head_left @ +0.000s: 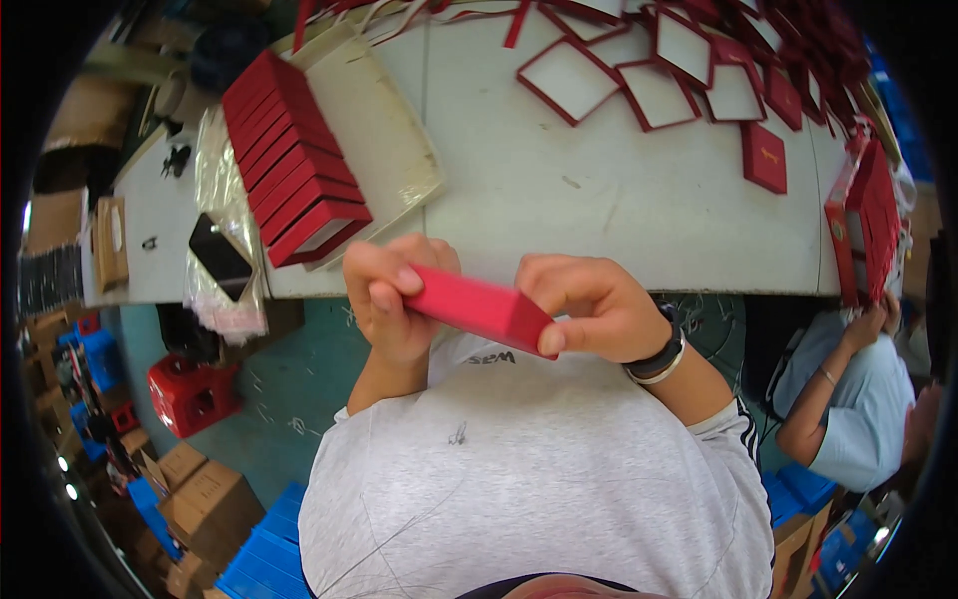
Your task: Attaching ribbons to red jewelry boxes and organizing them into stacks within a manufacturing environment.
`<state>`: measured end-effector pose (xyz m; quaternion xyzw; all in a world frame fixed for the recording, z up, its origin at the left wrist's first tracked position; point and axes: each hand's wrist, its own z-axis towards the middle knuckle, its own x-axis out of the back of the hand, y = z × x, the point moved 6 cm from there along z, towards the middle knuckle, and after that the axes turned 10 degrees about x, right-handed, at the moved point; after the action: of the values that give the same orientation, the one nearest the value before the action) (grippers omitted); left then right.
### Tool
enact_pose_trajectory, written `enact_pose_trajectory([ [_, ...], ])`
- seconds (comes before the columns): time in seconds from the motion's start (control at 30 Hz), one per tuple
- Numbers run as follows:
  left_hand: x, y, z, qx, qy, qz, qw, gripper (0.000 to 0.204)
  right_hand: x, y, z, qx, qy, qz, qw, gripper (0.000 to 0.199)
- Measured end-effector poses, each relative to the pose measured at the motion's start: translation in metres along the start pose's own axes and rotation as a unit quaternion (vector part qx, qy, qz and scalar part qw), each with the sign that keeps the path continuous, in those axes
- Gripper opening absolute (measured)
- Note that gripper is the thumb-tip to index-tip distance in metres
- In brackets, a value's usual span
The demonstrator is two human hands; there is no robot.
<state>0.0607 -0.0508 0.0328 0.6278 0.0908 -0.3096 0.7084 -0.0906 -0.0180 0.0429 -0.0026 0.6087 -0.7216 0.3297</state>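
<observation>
Evidently the red box [469, 304] is the thing in hand, held up near the centre of the frame, just in front of the grey shirt [539, 439] and tilted so that one end points to the lower right. Both hands are clamped on it: the left hand [387, 299] at its upper-left end, the right hand [604, 309] at its lower-right end.

As I judge it, the likeliest trouble is a slip or a dent. The box seems to hang on fingertip pressure alone; uneven thumb force could twist it loose or crush a corner, and the table's near edge would give little help in catching it.

The left thumb lies along the box, with fingers curled behind; the right thumb presses the near corner while the index finger bends over the far side. Both forearms angle inward, the right wrist wearing a dark band [659, 354].

Beyond, on the pale table [499, 200], a row of red boxes [289, 150] fills the upper left beside a cream tray [389, 120], with a phone [221, 257] below. White-lined red trays [571, 82] crowd the upper right. A co-worker [858, 399] sits at the right edge.
</observation>
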Motion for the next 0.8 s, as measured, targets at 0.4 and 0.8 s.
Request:
enact_pose_trajectory([
  [0.4, 0.109, 0.077, -0.094, -0.142, 0.250, 0.525, 0.801, 0.099, -0.067, 0.064, 0.074, -0.207, 0.169, 0.214, 0.940, 0.030],
  [0.8, 0.170, 0.017, -0.064, 0.045, 0.227, 0.503, 0.833, 0.090, -0.112, 0.145, 0.109, -0.171, 0.180, 0.287, 0.925, 0.032],
])
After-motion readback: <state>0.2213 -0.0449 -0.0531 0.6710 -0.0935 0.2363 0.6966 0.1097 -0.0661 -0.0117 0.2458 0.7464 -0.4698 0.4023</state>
